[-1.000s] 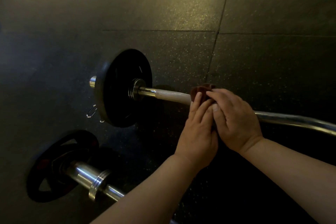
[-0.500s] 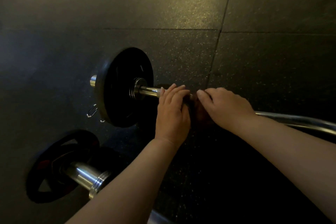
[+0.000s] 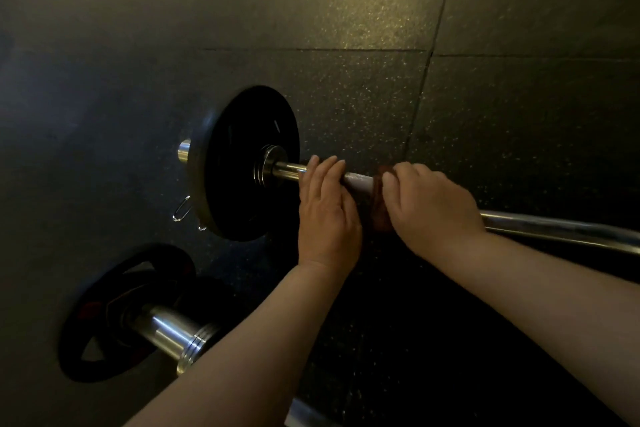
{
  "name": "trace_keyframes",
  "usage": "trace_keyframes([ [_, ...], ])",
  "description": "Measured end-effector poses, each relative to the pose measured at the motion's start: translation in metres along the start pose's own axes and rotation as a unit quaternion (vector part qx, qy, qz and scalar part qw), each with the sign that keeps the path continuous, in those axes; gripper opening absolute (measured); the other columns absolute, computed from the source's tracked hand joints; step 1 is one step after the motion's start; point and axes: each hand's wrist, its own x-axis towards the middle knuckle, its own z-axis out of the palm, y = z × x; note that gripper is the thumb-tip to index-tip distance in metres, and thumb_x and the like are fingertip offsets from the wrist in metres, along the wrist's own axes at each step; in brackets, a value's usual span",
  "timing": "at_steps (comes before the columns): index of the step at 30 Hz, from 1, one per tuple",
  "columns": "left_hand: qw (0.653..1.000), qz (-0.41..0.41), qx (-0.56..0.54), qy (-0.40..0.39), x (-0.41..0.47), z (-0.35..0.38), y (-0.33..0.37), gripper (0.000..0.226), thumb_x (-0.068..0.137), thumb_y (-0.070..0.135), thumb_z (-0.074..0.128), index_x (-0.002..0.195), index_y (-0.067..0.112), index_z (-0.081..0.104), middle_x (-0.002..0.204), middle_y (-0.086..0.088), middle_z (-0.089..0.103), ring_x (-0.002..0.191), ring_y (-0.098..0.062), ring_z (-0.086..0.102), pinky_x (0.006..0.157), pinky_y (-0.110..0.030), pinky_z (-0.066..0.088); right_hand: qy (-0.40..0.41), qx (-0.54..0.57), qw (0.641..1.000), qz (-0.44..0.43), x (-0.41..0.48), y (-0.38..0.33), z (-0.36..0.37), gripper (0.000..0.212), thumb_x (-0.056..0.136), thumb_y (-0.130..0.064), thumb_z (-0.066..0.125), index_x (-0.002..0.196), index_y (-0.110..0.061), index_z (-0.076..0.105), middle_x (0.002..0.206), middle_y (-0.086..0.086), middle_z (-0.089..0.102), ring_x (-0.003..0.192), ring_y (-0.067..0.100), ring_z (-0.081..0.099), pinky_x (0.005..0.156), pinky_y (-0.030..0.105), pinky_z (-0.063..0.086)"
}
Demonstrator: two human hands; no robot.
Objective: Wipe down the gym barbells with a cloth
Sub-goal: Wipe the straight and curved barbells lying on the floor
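Near barbell [image 3: 166,329] is seen untouched on the floor [image 3: 346,10] | left hand [image 3: 327,215] is curled over the far barbell [image 3: 554,228] beside its plate [image 3: 239,135] | right hand [image 3: 433,208] is closed round one brown cloth [image 3: 379,199] wrapped on that shaft | counted: two barbells, two plates.

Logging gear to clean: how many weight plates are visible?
2: a solid plate on the far barbell, a cut-out plate on the near barbell, lower left. Other ends are out of view.

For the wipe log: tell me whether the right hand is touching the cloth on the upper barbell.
Touching. The head view shows the right hand gripping the brown cloth wrapped round the barbell, no gap between them.
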Motion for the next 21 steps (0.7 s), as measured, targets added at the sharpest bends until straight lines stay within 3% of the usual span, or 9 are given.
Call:
trace_keyframes([
  [2,1.000,0.004,-0.003,-0.002,-0.002,0.003,0.002,0.042,0.106,0.011,0.040,0.146,0.010,0.049,0.156,0.001,0.041,0.154,-0.011,0.013,0.119,-0.011,-0.001,-0.080,0.056,0.993,0.071,0.029,-0.015,-0.011,0.023,0.108,-0.029,0.034,0.110,-0.019,0.055,0.112,0.005,0.060,0.089,0.020,0.055,0.075,0.037,0.048],
  [4,1.000,0.004,-0.004,-0.003,0.000,0.003,0.002,0.042,0.105,0.011,0.039,0.146,0.009,0.049,0.156,0.000,0.041,0.154,-0.012,0.013,0.118,-0.010,-0.001,-0.108,0.067,0.985,0.116,0.042,-0.026,-0.015,0.028,0.107,-0.021,0.038,0.126,-0.013,0.056,0.122,0.009,0.058,0.102,0.023,0.058,0.088,0.040,0.053],
  [6,1.000,0.012,0.006,-0.009,0.003,-0.001,-0.002,0.042,0.106,0.013,0.039,0.146,0.011,0.050,0.157,0.001,0.041,0.154,-0.010,0.014,0.119,-0.011,0.000,-0.067,0.093,0.990,0.079,0.034,-0.024,-0.007,0.032,0.109,-0.028,0.034,0.124,-0.014,0.058,0.117,0.009,0.059,0.101,0.023,0.058,0.085,0.039,0.050],
  [7,1.000,0.016,0.015,-0.018,0.003,-0.004,-0.004,0.041,0.107,0.014,0.040,0.147,0.013,0.049,0.158,0.003,0.040,0.154,-0.008,0.013,0.119,-0.013,0.001,-0.005,0.110,0.993,0.050,0.020,-0.022,-0.002,0.036,0.109,-0.035,0.030,0.122,-0.016,0.058,0.112,0.006,0.060,0.095,0.020,0.056,0.080,0.036,0.047],
  [8,0.999,0.024,0.025,-0.027,0.004,-0.007,-0.007,0.041,0.107,0.017,0.039,0.148,0.015,0.048,0.159,0.005,0.038,0.154,-0.006,0.012,0.121,-0.016,0.002,0.058,0.090,0.994,0.012,0.006,-0.020,0.006,0.041,0.107,-0.041,0.028,0.124,-0.017,0.057,0.110,0.004,0.060,0.090,0.018,0.055,0.075,0.034,0.044],
  [10,0.998,0.041,0.042,-0.036,0.004,-0.013,-0.013,0.043,0.107,0.021,0.037,0.149,0.018,0.047,0.160,0.006,0.036,0.154,-0.006,0.011,0.123,-0.021,0.005,0.095,0.004,0.994,-0.056,-0.011,-0.019,0.013,0.048,0.105,-0.046,0.027,0.132,-0.017,0.054,0.110,0.004,0.059,0.089,0.018,0.057,0.072,0.034,0.046],
  [13,0.998,0.041,0.040,-0.032,0.004,-0.014,-0.023,0.045,0.107,0.018,0.039,0.151,0.018,0.044,0.163,0.007,0.032,0.155,-0.005,0.008,0.125,-0.025,0.006,-0.028,-0.021,0.999,-0.037,0.010,-0.028,-0.006,0.033,0.107,-0.041,0.034,0.118,-0.019,0.056,0.106,0.002,0.058,0.087,0.019,0.058,0.073,0.035,0.050],
  [17,0.999,0.027,0.012,-0.029,-0.002,-0.008,-0.016,0.049,0.108,0.017,0.040,0.157,0.019,0.035,0.167,0.011,0.020,0.152,0.005,-0.006,0.119,-0.013,-0.006,-0.145,-0.111,0.983,-0.014,0.052,-0.052,-0.011,0.027,0.103,-0.035,0.048,0.120,-0.017,0.059,0.107,0.006,0.054,0.092,0.023,0.057,0.072,0.039,0.049],
  [21,1.000,-0.001,0.025,-0.012,0.004,-0.010,-0.022,0.050,0.110,0.025,0.040,0.159,0.020,0.030,0.167,0.012,0.016,0.149,0.007,-0.006,0.123,-0.017,-0.005,-0.015,-0.095,0.992,-0.081,0.044,-0.063,0.009,0.037,0.107,-0.037,0.033,0.127,-0.015,0.055,0.121,0.011,0.056,0.105,0.029,0.057,0.076,0.039,0.047],
])
